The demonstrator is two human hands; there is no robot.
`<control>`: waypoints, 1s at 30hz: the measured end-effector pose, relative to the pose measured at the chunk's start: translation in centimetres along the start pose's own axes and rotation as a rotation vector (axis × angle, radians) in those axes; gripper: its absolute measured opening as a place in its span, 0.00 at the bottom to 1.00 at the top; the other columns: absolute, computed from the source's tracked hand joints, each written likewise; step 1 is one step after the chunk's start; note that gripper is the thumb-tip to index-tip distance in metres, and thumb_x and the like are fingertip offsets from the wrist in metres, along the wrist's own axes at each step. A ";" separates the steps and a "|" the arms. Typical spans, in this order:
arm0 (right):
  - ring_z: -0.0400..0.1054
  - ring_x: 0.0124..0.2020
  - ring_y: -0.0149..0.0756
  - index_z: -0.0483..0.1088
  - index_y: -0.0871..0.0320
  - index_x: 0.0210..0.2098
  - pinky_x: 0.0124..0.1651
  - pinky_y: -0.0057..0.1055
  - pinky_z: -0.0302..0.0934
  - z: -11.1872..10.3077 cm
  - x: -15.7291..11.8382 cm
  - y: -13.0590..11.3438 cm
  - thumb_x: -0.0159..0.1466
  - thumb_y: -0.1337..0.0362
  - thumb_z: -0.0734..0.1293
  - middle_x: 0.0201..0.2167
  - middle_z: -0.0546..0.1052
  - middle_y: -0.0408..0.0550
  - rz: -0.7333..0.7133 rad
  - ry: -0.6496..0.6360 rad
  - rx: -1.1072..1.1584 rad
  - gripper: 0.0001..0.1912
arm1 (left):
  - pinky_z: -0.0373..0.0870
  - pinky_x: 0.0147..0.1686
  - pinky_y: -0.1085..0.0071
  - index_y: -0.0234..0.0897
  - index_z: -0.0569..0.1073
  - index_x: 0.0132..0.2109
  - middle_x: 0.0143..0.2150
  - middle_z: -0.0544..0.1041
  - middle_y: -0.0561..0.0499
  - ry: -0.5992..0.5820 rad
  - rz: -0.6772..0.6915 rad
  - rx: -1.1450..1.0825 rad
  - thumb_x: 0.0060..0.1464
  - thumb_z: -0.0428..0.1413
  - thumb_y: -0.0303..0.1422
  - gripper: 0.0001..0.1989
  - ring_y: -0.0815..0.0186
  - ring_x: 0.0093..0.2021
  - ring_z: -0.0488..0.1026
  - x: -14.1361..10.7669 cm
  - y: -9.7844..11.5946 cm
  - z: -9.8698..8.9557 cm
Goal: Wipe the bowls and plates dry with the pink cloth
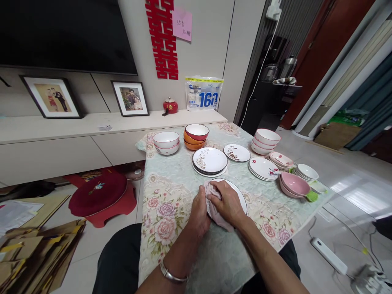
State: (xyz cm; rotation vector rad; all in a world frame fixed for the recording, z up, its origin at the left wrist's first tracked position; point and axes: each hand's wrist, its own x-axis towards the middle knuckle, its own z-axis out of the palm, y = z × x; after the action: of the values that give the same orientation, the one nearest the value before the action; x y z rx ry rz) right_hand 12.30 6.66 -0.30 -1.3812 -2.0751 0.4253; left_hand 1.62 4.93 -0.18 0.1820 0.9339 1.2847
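L hand [199, 208] curled on plate [239, 194], R hand [227, 201] fingers bunched round cloth [223, 222], wipe prob. midway, stacks [211, 158] done or not unclear.

The plate [240, 195] looks like smooth, glossy ceramic; the cloth [219, 215], soft matt fabric. The bracelet [170, 275] is shiny metal, the tablecloth [176, 192] textured fabric, the bag [204, 94] glossy plastic, the cartons [39, 255] matt cardboard, the floor tiles [346, 168] smooth, reflective.

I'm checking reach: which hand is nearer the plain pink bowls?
Right. The right hand, holding the cloth, is left of the plain pink bowls; the left hand is farther left.
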 end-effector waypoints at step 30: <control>0.67 0.48 0.42 0.75 0.55 0.50 0.52 0.38 0.64 -3.1 -3.3 3.4 0.65 0.68 0.64 0.45 0.70 0.52 -0.021 -0.018 -0.016 0.15 | 0.75 0.42 0.62 0.30 0.77 0.43 0.34 0.81 0.41 0.012 -0.079 -0.032 0.63 0.50 0.38 0.17 0.57 0.39 0.79 -0.1 0.0 0.4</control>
State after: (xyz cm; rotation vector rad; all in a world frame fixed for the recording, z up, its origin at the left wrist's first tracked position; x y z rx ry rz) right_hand 17.62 4.78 -0.85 -1.3687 -2.1099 0.4146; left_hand 1.86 5.02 0.13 0.1117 0.9212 1.2284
